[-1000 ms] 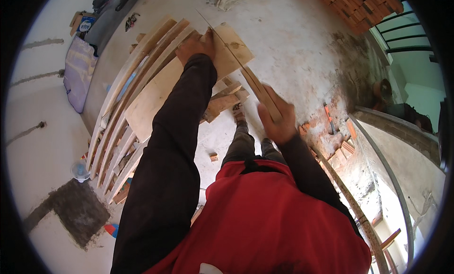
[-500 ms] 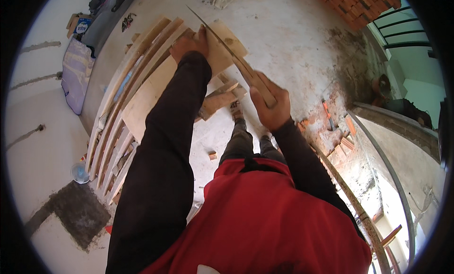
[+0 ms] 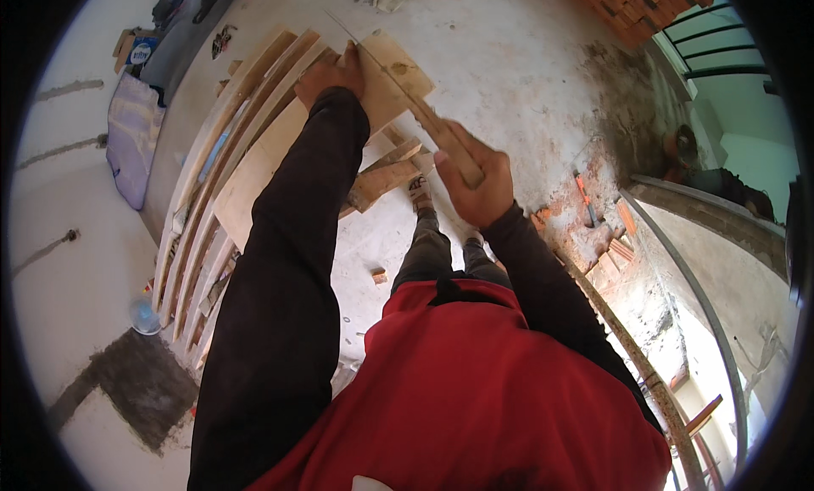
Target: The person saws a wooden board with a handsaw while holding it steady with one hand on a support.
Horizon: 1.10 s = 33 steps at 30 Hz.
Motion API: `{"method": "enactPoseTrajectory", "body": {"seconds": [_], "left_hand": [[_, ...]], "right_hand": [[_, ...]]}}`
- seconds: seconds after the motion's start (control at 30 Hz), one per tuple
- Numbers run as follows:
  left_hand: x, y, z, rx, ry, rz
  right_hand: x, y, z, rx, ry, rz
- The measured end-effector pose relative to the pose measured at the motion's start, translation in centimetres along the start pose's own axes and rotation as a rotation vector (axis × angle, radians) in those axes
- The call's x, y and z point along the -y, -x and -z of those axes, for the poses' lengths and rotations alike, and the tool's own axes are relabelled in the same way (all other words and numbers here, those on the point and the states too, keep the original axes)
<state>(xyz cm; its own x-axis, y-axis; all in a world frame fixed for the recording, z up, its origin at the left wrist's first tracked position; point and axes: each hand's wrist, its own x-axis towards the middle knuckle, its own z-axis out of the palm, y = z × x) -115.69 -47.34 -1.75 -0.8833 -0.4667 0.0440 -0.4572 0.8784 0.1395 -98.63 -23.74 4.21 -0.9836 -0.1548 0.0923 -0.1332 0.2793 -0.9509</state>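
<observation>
A handsaw with a wooden handle (image 3: 458, 156) is gripped in my right hand (image 3: 485, 181). Its thin, blurred blade slants up and left across the far end of a wide, pale wooden board (image 3: 263, 177). Bent over that board near the same end, my left hand (image 3: 329, 77) holds it on the left of the blade, one digit stretched out. My left sleeve hides part of the board. Long curved timber planks (image 3: 225, 122) lie beside and under it on the left. Short wood pieces (image 3: 383, 181) sit beneath the board, close to my feet.
Stacked bricks (image 3: 640, 8) stand at the far right, by a black railing (image 3: 716, 50). A hammer with an orange handle (image 3: 587, 194) lies among brick rubble on the right. A long pole (image 3: 627, 343) runs along my right side. A clear plastic container (image 3: 144, 315) is at left.
The whole view has shifted slightly left. The saw blade looks thinner and more blurred against the board. Both hands keep their holds.
</observation>
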Motion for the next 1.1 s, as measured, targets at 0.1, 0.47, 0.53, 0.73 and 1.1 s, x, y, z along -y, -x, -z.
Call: {"method": "enactPoseTrajectory", "body": {"seconds": [0.1,0.47,0.53,0.73,1.1], "left_hand": [[0.9,0.0,-0.1,-0.007,0.005,0.014],[0.2,-0.2,0.0,-0.02,0.028,-0.003],[0.4,0.1,0.0,0.026,0.037,0.018],[1.4,0.0,-0.4,0.014,0.026,0.019],[1.6,0.1,-0.2,0.006,0.034,0.037]], "right_hand": [[1.0,3.7,2.1,0.041,-0.074,-0.064],[1.0,-0.3,0.6,0.042,-0.008,-0.064],[1.5,2.8,2.1,0.052,0.026,-0.014],[2.3,5.4,4.5,0.106,0.005,0.072],[2.9,7.9,6.5,0.082,0.027,0.04]]}}
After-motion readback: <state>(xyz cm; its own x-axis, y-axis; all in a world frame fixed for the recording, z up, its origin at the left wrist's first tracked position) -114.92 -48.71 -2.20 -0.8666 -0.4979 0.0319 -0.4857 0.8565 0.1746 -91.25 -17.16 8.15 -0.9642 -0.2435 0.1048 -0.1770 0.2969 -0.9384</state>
